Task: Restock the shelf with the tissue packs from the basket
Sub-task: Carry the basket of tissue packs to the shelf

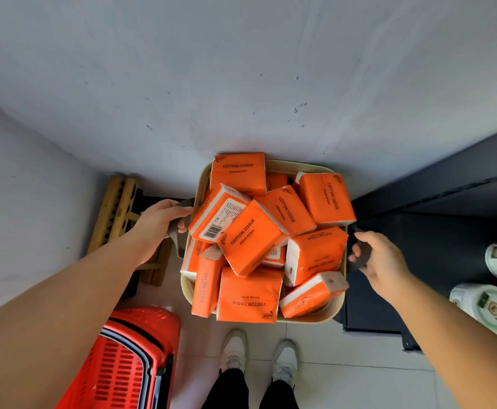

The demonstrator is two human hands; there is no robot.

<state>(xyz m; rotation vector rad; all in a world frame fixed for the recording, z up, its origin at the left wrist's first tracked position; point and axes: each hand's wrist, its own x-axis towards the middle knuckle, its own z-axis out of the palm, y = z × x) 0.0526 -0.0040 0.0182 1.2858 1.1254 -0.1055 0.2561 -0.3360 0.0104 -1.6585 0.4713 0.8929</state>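
Carrying step, judged from the grip. Cream square basket with rounded corners [294,166] held at both sides, close to the grey wall and over the pale tiled floor; impossible to tell whether lifted clear or resting on something beneath.

Left hand [158,222] wrapped round the dark grey strap handle [174,231] on the left side, fingers [182,225] curled about the strap. Right hand [382,261] on the matching strap [360,258] at the right, fingers [354,255] bent round it.

Heaped inside: orange wrapped tissue packs [250,237] printed COTTON TISSUE, lying at all angles, some standing above the far rim, others overhanging the near one. None on the dark metal shelf [447,231] just beside the basket on the right. White wrapped rolls [483,308] at near right. Red slatted plastic shopping basket [129,358] at near left, wooden slatted frame [117,208] at far left by the wall.

Restocking proper not yet begun. Next, probably: set the load down within reach of the shelf, kept level against spilling the loose top packs. Then free one hand and take the uppermost pack.
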